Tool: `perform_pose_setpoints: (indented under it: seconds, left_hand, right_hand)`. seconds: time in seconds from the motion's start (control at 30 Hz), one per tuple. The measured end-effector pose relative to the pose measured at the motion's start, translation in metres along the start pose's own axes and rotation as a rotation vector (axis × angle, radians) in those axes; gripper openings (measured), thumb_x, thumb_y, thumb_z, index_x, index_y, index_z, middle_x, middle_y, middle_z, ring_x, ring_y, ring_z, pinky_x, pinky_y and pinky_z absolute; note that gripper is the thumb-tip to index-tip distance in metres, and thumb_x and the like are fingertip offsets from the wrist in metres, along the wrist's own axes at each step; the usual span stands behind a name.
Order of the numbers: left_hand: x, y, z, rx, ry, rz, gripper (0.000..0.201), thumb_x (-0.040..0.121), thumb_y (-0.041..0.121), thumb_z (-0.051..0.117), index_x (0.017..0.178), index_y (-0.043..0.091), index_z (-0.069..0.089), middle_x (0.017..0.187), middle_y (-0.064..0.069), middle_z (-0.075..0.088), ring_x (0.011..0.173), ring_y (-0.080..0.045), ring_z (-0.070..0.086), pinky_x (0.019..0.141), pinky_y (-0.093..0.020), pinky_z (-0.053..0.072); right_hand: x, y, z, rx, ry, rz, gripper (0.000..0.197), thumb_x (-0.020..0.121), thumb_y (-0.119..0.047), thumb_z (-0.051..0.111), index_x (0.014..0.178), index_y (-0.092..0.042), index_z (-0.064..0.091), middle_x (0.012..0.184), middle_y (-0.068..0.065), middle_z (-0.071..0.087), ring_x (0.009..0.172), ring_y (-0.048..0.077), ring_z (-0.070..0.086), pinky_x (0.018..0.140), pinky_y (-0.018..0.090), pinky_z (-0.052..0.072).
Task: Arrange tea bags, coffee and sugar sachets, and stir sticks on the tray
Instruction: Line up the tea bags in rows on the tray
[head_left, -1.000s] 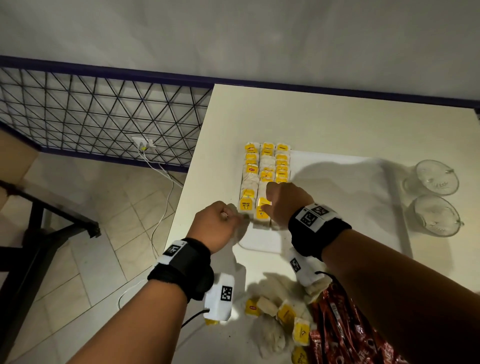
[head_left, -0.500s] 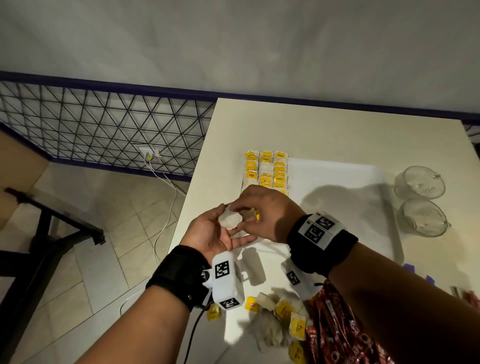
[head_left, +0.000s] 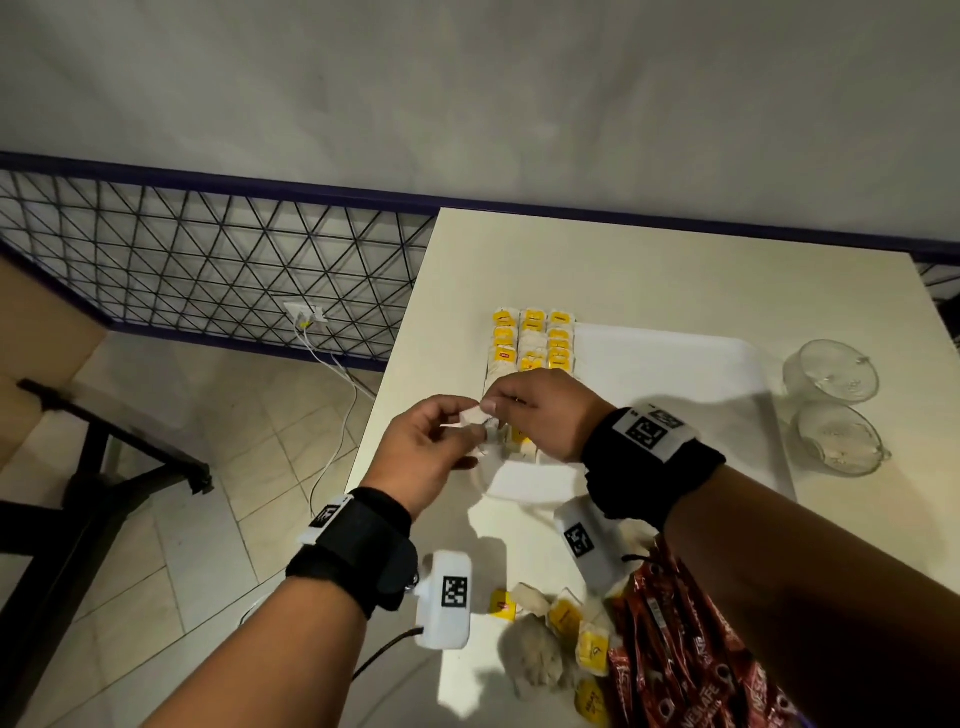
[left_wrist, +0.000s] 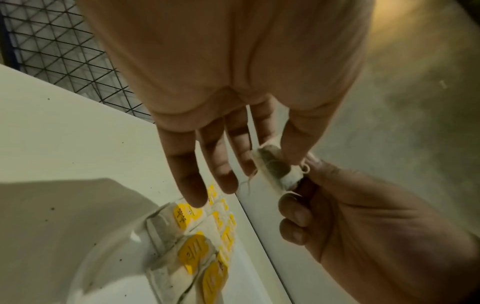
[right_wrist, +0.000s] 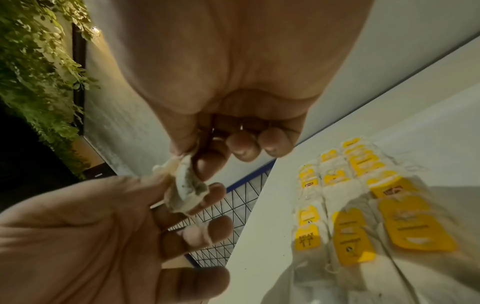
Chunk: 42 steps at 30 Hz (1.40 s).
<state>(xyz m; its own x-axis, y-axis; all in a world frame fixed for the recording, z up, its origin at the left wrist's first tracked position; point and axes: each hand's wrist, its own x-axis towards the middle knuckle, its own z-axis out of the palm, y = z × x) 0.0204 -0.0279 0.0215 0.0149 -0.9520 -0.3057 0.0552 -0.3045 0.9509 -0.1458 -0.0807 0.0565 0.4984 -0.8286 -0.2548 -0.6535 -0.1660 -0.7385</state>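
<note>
Both hands (head_left: 488, 431) pinch one tea bag (left_wrist: 275, 166) (over tray edge (head_left: 488, 486)).

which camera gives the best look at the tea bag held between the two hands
The right wrist view: the tea bag sits close and unhidden, pinched by the right hand and left hand. The left wrist view shows it edge-on; in the head view it is tiny between the fingers.

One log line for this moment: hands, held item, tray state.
left hand: pinches tea bag | right hand: pinches same tea bag | tray: tea bags in rows at left end
</note>
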Motion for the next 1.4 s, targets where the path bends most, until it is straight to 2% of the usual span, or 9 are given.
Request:
perform_pose_setpoints:
  seconds: [0.13, 0.23, 0.4, 0.6, 0.77, 0.93, 1.07, 1.2, 1.4]
  left_hand:
    - [0.003, 0.002, 0.003, 0.001, 0.085, 0.032, 0.014, 0.091, 0.001, 0.060, 0.079, 0.007, 0.062, 0.070, -0.003, 0.067, 0.066, -0.017, 0.065, 0.063, -0.034, 0.058]
    - [0.004, 0.002, 0.002, -0.018, 0.065, 0.027, 0.016, 0.093, 0.008, 0.059, 0.078, 0.007, 0.060, 0.067, -0.003, 0.066, 0.067, -0.018, 0.063, 0.062, -0.035, 0.057]
    - [0.008, 0.004, 0.000, 0.130, -0.034, 0.030, 0.008, 0.089, 0.008, 0.066, 0.083, 0.014, 0.067, 0.077, -0.004, 0.068, 0.073, -0.015, 0.067, 0.067, -0.036, 0.056]
    - [0.029, -0.004, -0.004, 0.368, -0.039, 0.004, 0.023, 0.085, 0.017, 0.072, 0.063, 0.019, 0.065, 0.073, -0.020, 0.062, 0.069, -0.022, 0.058, 0.066, -0.046, 0.054]
    - [0.041, -0.022, -0.016, 0.565, 0.005, -0.145, 0.010, 0.082, 0.019, 0.064, 0.073, 0.016, 0.065, 0.073, -0.003, 0.068, 0.072, -0.024, 0.065, 0.065, -0.032, 0.051]
    - [0.046, -0.035, -0.017, 0.796, 0.049, -0.225, 0.024, 0.090, 0.029, 0.053, 0.080, 0.011, 0.065, 0.082, -0.010, 0.071, 0.086, -0.031, 0.065, 0.077, -0.035, 0.055]
    - [0.049, -0.037, -0.010, 0.904, -0.013, -0.253, 0.022, 0.090, 0.026, 0.050, 0.083, 0.013, 0.066, 0.091, -0.010, 0.071, 0.092, -0.030, 0.063, 0.077, -0.029, 0.050]
    - [0.050, -0.038, -0.004, 0.926, -0.095, -0.286, 0.021, 0.084, 0.025, 0.061, 0.064, 0.021, 0.056, 0.072, 0.003, 0.061, 0.079, -0.020, 0.057, 0.066, -0.023, 0.040]
    - [0.053, -0.044, -0.001, 0.966, -0.129, -0.287, 0.026, 0.084, 0.019, 0.062, 0.061, 0.022, 0.050, 0.073, 0.002, 0.058, 0.079, -0.022, 0.056, 0.066, -0.023, 0.038]
  right_hand:
    - [-0.001, -0.002, -0.001, 0.036, 0.028, 0.013, 0.026, 0.095, -0.037, 0.053, 0.086, -0.014, 0.061, 0.079, -0.001, 0.058, 0.076, 0.015, 0.052, 0.074, 0.031, 0.042]
    - [-0.004, -0.001, -0.003, 0.087, 0.063, -0.030, 0.028, 0.079, -0.039, 0.074, 0.101, -0.028, 0.061, 0.091, -0.010, 0.060, 0.064, -0.003, 0.051, 0.066, 0.018, 0.041]
    - [0.002, -0.005, -0.008, -0.040, 0.123, -0.090, 0.008, 0.088, -0.028, 0.065, 0.091, -0.022, 0.071, 0.075, -0.017, 0.059, 0.065, -0.009, 0.051, 0.060, 0.005, 0.034]
    - [0.012, 0.001, -0.009, -0.127, 0.108, -0.022, 0.010, 0.089, -0.029, 0.063, 0.093, -0.023, 0.071, 0.083, -0.011, 0.063, 0.067, 0.001, 0.050, 0.064, 0.015, 0.037]
    - [0.022, 0.020, 0.005, -0.209, -0.014, 0.094, 0.017, 0.093, -0.030, 0.057, 0.102, -0.018, 0.066, 0.084, -0.006, 0.058, 0.085, 0.014, 0.052, 0.073, 0.022, 0.035]
    - [0.031, 0.035, 0.025, -0.235, -0.120, 0.171, 0.022, 0.094, -0.027, 0.054, 0.111, -0.018, 0.064, 0.108, 0.004, 0.064, 0.105, 0.024, 0.056, 0.086, 0.028, 0.042]
    - [0.044, 0.044, 0.036, -0.278, -0.152, 0.222, 0.020, 0.094, -0.028, 0.052, 0.111, -0.022, 0.060, 0.112, 0.008, 0.062, 0.104, 0.029, 0.057, 0.084, 0.032, 0.046]
    - [0.053, 0.052, 0.041, -0.334, -0.082, 0.247, 0.017, 0.093, -0.029, 0.055, 0.107, -0.020, 0.060, 0.109, 0.008, 0.062, 0.101, 0.029, 0.058, 0.080, 0.030, 0.046]
    - [0.063, 0.048, 0.041, -0.450, -0.082, 0.269, 0.028, 0.093, -0.032, 0.056, 0.115, -0.014, 0.052, 0.117, 0.008, 0.055, 0.107, 0.029, 0.056, 0.088, 0.037, 0.048]
